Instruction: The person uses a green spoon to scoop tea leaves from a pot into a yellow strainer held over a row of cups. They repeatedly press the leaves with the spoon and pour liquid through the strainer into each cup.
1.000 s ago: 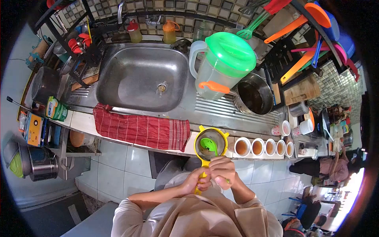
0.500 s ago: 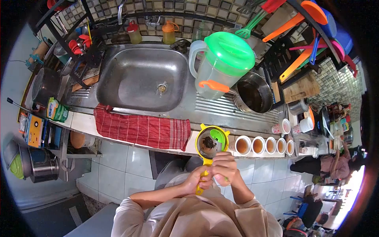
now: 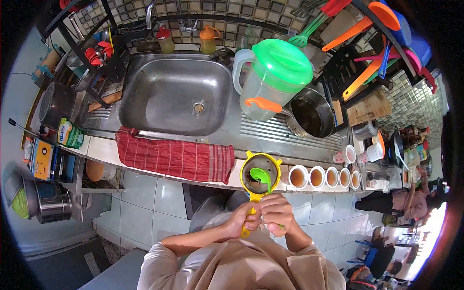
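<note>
My left hand (image 3: 242, 218) is closed around the handle of a yellow-rimmed strainer (image 3: 249, 194), whose round basket lies over the counter's front edge. Dark wet bits cling inside the mesh. In my right hand (image 3: 277, 210) is the handle of a green spoon (image 3: 259, 175), its bowl down in the strainer basket over the dark bits. My two hands are side by side, close to touching. To the right of the strainer stands a row of several white cups (image 3: 298, 177) filled with brown liquid.
A red checked cloth (image 3: 176, 157) lies along the counter edge before the steel sink (image 3: 174, 96). A pitcher with a green lid (image 3: 275, 77) and a pot of dark liquid (image 3: 311, 116) stand behind the cups. At far right is another person (image 3: 413, 200).
The green spoon's bowl has moved from the right side of the strainer toward its middle, over the dark bits. My right hand has turned slightly; my left hand stays put.
</note>
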`<state>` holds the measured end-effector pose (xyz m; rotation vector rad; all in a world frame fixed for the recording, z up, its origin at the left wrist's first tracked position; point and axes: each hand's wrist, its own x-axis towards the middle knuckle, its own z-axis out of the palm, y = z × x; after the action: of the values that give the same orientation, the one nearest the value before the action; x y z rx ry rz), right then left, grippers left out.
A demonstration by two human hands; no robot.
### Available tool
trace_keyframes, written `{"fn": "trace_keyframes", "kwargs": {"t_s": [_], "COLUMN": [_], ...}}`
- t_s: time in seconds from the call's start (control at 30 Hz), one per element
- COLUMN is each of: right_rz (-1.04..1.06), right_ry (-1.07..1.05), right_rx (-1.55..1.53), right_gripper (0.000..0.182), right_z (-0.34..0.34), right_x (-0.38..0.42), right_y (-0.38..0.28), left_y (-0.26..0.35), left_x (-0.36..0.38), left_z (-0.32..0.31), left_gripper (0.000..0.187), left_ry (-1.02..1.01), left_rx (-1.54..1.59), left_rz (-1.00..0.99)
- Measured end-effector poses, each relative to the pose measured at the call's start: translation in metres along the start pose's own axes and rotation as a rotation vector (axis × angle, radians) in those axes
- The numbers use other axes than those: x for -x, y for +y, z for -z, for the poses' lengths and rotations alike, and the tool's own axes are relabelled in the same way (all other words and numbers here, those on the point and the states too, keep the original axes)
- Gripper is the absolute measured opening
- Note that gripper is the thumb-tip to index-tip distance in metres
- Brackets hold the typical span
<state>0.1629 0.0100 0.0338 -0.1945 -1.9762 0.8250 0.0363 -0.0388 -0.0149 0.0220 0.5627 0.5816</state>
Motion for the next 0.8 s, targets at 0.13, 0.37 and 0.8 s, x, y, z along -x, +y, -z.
{"fn": "trace_keyframes", "kwargs": {"t_s": [0.13,0.37,0.8], "right_rz": [0.021,-0.007,-0.008], "right_ry": [-0.001,0.128,0.090], "right_rx": [0.041,0.146,-0.014], "right_gripper": [0.015,0.034,0.032], "right_z": [-0.005,0.009,-0.001], "right_x": [0.005,-0.008,-0.006], "right_y": [0.011,0.018,0.007], "left_y": [-0.001,0.002,0.000], "left_x": [-0.001,-0.002,-0.002], "left_z": [0.001,0.002,0.003], "left_gripper": [0.029,0.025,0.026], "left_ry": [0.048,-0.120,-0.047], "left_rx": [0.049,0.071,0.059], "left_rz": [0.011,0.074,0.040]}}
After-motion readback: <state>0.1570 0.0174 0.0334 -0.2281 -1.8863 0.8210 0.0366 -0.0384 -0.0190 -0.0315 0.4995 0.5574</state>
